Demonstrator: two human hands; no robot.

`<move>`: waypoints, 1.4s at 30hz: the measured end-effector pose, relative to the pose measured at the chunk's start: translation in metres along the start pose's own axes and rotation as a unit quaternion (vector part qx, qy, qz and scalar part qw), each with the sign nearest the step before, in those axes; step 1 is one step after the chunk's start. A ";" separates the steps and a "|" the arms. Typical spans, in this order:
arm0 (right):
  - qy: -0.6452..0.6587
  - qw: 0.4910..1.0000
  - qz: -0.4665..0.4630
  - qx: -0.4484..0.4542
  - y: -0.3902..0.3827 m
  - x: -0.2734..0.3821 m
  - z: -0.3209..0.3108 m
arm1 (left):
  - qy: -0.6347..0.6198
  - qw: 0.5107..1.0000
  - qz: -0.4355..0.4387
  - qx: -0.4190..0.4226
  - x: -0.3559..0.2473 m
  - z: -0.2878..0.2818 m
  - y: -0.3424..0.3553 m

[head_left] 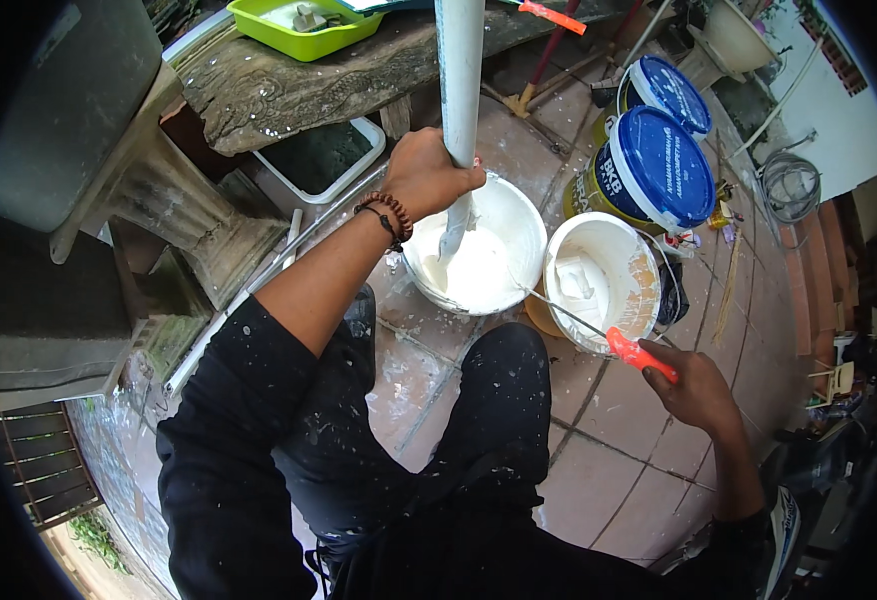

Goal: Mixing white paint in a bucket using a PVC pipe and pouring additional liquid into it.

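Note:
My left hand (433, 178) is wrapped around a long white pipe (461, 75), which stands nearly upright. Its paint-smeared lower end reaches into a round white bucket (531, 226) holding thick white paint (481, 270). In my right hand (696, 386) is a tool with an orange handle (641, 352) and a thin metal rod. The rod crosses over a cream-coloured pail (643, 262) and ends at the right rim of the white bucket; I cannot make out its tip. Inside the pail, white paint coats the bottom and wall.
Two paint tubs with blue lids (664, 165) stand behind the pail. A rough wooden bench (309, 95) carries a lime-green tray (304, 38) and another orange handle (555, 16). Under the bench sits a white-rimmed basin (367, 130). Concrete pedestals (174, 225) line the left. Tiles (614, 440) are paint-spotted.

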State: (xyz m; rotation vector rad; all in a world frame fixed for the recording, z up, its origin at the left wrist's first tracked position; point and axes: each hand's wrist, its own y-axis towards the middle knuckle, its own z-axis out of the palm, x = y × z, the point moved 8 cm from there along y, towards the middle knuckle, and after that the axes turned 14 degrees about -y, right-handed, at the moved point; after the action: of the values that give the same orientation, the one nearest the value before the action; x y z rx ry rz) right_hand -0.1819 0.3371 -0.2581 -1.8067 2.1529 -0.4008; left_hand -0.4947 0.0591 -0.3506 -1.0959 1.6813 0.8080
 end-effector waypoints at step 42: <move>-0.106 0.983 -0.124 -0.082 0.011 0.026 0.046 | 0.019 1.000 -0.002 -0.011 0.001 0.003 0.004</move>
State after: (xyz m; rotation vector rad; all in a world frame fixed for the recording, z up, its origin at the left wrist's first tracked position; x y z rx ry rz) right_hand -0.1778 0.3120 -0.3060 -2.1104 1.8711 -0.0793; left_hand -0.4979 0.0630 -0.3519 -1.1359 1.7054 0.8090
